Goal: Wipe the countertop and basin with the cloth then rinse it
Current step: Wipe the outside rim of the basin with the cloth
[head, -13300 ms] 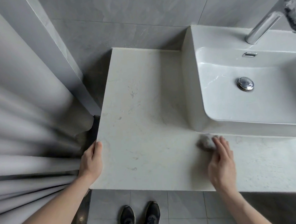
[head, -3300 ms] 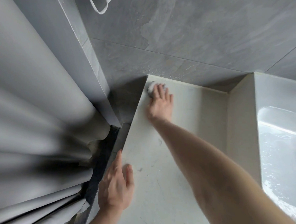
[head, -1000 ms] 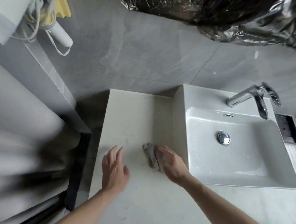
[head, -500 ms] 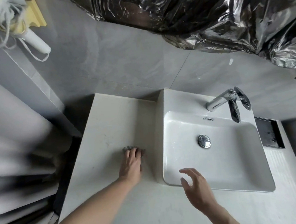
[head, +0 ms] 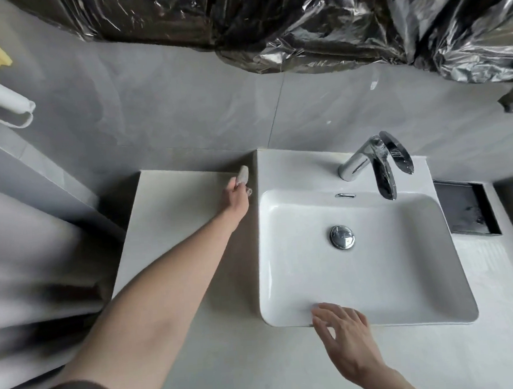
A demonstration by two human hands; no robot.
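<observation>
Half a second back your left hand (head: 236, 195) had the cloth (head: 243, 175) flat on the worktop (head: 172, 217) about halfway along the basin's (head: 355, 266) left side. Now you've run it right up into the far corner where the worktop meets the wall and the basin's side, so that strip looks about done. Your right hand (head: 348, 339) has come in too; its fingers (head: 324, 310) are relaxed and spread, touching the basin's near rim, gripping nothing.

To me that says worktop first, basin next, rinse under the tap (head: 364, 165) not started.

Hard to read: the cloth mostly hides behind your left hand, just a pale end poking out. The fingers seem to pinch it, but you can't see them properly.
</observation>
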